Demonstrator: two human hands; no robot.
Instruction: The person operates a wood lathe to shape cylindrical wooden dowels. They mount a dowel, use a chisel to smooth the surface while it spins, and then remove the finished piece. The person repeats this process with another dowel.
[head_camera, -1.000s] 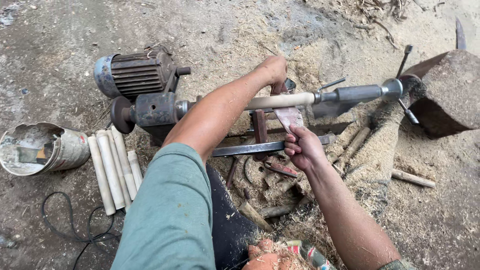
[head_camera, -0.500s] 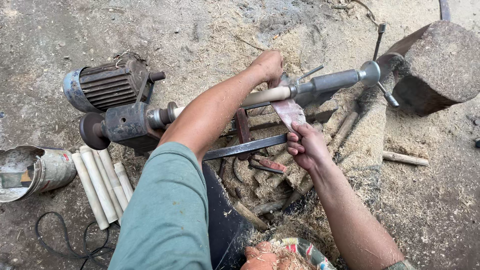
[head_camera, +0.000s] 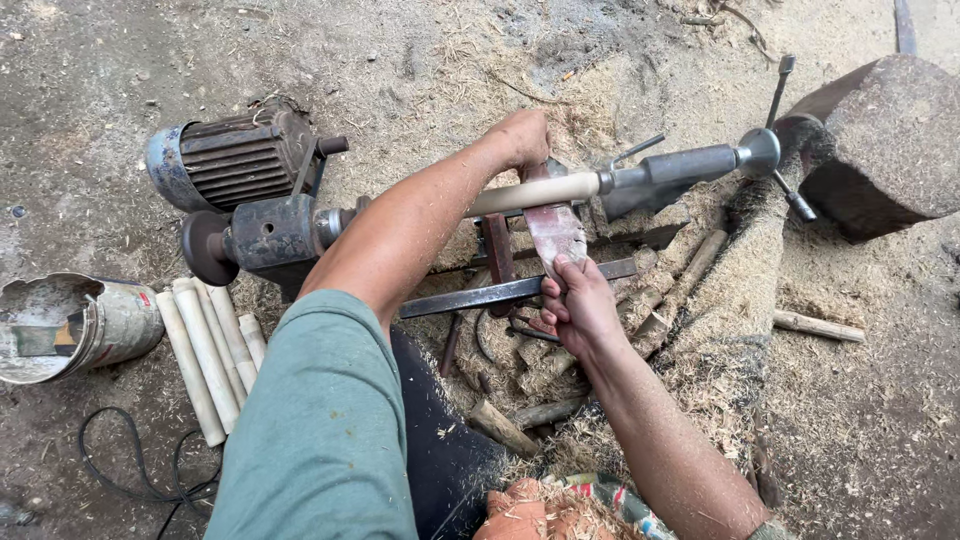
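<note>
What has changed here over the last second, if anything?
Very little. The view shifts a bit, but both hands keep their places: the left hand stays on top of the pale wooden rod in the lathe, and the right hand goes on holding the strip of sandpaper under it. The motor and the finished rods on the ground lie unmoved.

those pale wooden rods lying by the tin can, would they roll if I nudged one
Probably. The rods look round and smooth, so a sideways push would likely roll one. They lie packed side by side on rough, dusty ground, which should stop it soon. They look stiff and fairly light.
</note>
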